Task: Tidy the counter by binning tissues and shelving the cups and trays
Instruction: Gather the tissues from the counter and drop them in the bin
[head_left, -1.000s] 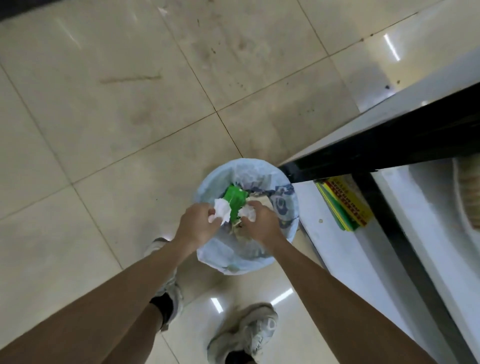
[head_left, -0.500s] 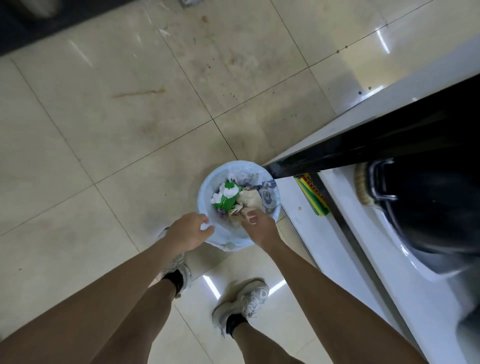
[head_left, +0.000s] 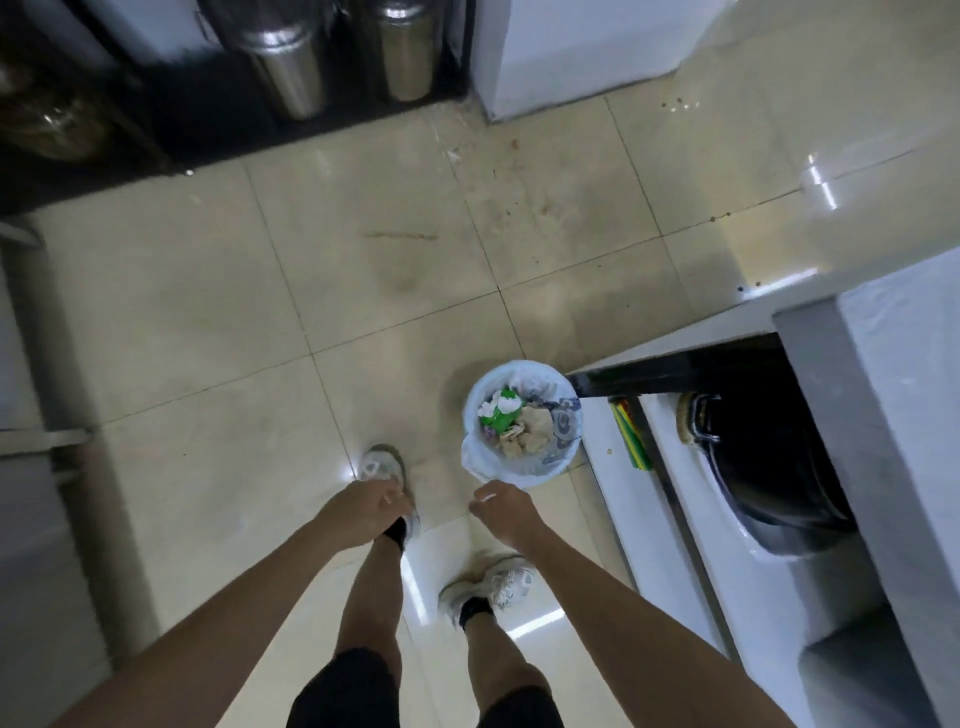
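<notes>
A: Pale blue plastic lines the small waste bin (head_left: 522, 423) on the cream tile floor (head_left: 363, 291), and the bag's edge folds down over the rim. Inside lie white crumpled tissues (head_left: 503, 401) on top of a green wrapper (head_left: 498, 418), with brownish paper scraps (head_left: 530, 428) beside them.

B: And the hands?

A: Both hang above the floor, nearer the camera than the bin and clear of it. The left hand (head_left: 363, 512) is loosely curled, fingers bent inward, with nothing visible in it; it overlaps the view of the left sneaker (head_left: 382, 467). The right hand (head_left: 501, 509) is also loosely curled with nothing in it, just short of the bin's near rim.

B: Is either one closed tight?

A: No, both are half-curled and slack, pinching nothing.

B: What stands to the right?

A: A white counter (head_left: 904, 395) runs along that side, with a lower shelf (head_left: 675, 519) under it. A large dark pot (head_left: 769, 467) sits on that shelf, and a yellow and green packet (head_left: 631, 434) lies at the shelf's end nearest the bin.

B: Farther off?

A: Two steel canisters (head_left: 343, 57) stand in a dark unit at the top of the view, blurred. The right sneaker (head_left: 498, 584) is planted on the tiles below the right hand.
</notes>
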